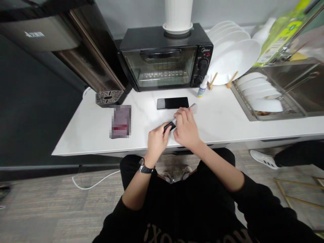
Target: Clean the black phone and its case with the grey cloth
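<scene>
Head view: the left hand (156, 141) is clamped on the black end of a slim, stick-shaped black-and-pale-grey object (170, 127); the right hand (187, 131) is wrapped over its pale section. It slants over the white marble-patterned countertop (217, 116), near a flat black rectangular phone (172, 103).
</scene>
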Available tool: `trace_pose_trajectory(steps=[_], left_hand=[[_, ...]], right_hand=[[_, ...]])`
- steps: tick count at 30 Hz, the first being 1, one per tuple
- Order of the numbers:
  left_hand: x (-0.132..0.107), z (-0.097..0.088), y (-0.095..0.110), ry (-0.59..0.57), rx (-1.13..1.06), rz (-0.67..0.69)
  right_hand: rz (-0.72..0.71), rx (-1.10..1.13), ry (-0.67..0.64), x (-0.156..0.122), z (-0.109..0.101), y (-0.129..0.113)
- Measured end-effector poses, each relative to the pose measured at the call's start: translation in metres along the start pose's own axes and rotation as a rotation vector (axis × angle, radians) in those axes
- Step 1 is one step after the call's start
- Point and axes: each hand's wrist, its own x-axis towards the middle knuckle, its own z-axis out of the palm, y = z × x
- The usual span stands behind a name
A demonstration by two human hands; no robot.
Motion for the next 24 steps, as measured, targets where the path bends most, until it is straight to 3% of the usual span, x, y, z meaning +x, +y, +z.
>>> trace_pose_trajectory(steps=[3,5,8,11,13,16,20,22,24], left_hand=[[-0.002,0.001,-0.004,-0.002,0.055,-0.002],[-0.003,0.000,-0.006,0.002,0.068,0.010],[-0.002,-0.001,-0.004,0.008,0.027,0.034],[-0.002,-0.001,0.001,0.020,-0.010,0.032],[-0.001,-0.001,0.003,0.024,-0.014,0.030],[-0.001,0.001,0.002,0.026,-0.003,0.028],[-0.002,0.002,-0.007,0.000,0.095,0.018],[-0.002,0.001,-0.010,-0.016,0.111,0.022],[-0.001,0.000,-0.009,-0.013,0.080,0.023]], right_hand=[[-0.114,0.032,-0.055,-0.008,0.005,-0.031],[-0.178,0.021,-0.070,-0.008,0.005,-0.030],[-0.180,-0.032,-0.072,-0.001,0.000,0.003],[-0.062,-0.087,-0.038,0.007,-0.006,0.040],[0.014,-0.090,0.001,0.009,-0.006,0.045],[0.012,-0.038,0.018,0.003,-0.001,0.016],[-0.168,0.055,-0.094,-0.007,0.007,-0.031],[-0.228,0.069,-0.135,-0.006,0.007,-0.027],[-0.215,0.039,-0.123,0.000,0.003,-0.002]])
